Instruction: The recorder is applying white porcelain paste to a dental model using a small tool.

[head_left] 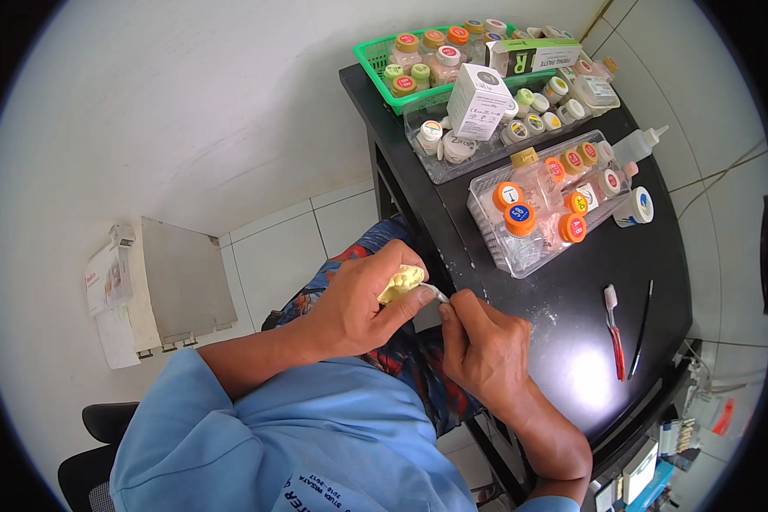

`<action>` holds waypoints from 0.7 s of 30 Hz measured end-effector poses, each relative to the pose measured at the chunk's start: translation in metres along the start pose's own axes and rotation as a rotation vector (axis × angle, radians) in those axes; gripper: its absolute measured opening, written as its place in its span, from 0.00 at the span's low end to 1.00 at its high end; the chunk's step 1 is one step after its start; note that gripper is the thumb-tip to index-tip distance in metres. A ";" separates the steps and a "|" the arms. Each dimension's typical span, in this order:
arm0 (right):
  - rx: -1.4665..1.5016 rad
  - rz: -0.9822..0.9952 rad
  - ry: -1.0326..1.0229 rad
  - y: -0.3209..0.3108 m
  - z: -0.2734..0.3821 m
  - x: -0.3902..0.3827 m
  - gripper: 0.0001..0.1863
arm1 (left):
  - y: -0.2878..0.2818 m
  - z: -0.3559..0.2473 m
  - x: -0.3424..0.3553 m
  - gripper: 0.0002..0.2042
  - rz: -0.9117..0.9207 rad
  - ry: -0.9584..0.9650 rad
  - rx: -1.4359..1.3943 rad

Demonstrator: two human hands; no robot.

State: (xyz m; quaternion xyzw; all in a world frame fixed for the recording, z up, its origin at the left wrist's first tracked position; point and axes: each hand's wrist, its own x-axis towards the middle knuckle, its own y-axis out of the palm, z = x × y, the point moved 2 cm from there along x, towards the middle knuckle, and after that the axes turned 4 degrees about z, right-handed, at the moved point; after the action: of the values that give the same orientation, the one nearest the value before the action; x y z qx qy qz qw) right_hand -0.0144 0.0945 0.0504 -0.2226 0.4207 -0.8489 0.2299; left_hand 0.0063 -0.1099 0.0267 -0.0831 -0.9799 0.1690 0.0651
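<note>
My left hand point(360, 297) is closed around a pale yellow dental cast point(399, 283), held above my lap close to the table's near edge. Its thumb lies along the lower side of the cast. Just to the right, my right hand point(486, 348) is in a pinch, thumb against bent forefinger. A slim whitish piece point(436, 292) runs from this pinch to the cast and my left thumb. Its kind is too small to make out, and my fingers hide its right end.
A black table point(563, 316) carries a clear plastic basket point(516, 256) of capped jars, a second clear tray point(452, 166), a green basket point(375, 72), and a white box point(478, 102). Farther right lie a red-handled toothbrush point(613, 328) and a thin black stick point(642, 328).
</note>
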 end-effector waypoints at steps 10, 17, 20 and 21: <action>-0.006 0.004 -0.007 0.000 -0.001 -0.001 0.12 | -0.002 -0.001 0.000 0.13 0.059 -0.146 -0.114; -0.019 0.003 -0.010 0.001 0.000 -0.001 0.13 | -0.001 0.004 -0.002 0.12 0.050 -0.152 -0.143; -0.027 0.006 -0.010 0.001 0.000 -0.001 0.13 | 0.000 0.008 -0.002 0.09 0.066 -0.137 -0.165; -0.029 0.005 -0.009 0.001 -0.001 -0.001 0.13 | 0.000 0.008 -0.002 0.09 0.066 -0.137 -0.165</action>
State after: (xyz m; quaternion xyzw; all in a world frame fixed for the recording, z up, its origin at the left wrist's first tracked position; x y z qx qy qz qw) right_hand -0.0136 0.0947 0.0489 -0.2287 0.4322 -0.8412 0.2308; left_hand 0.0075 -0.1127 0.0191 -0.1088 -0.9894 0.0950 -0.0147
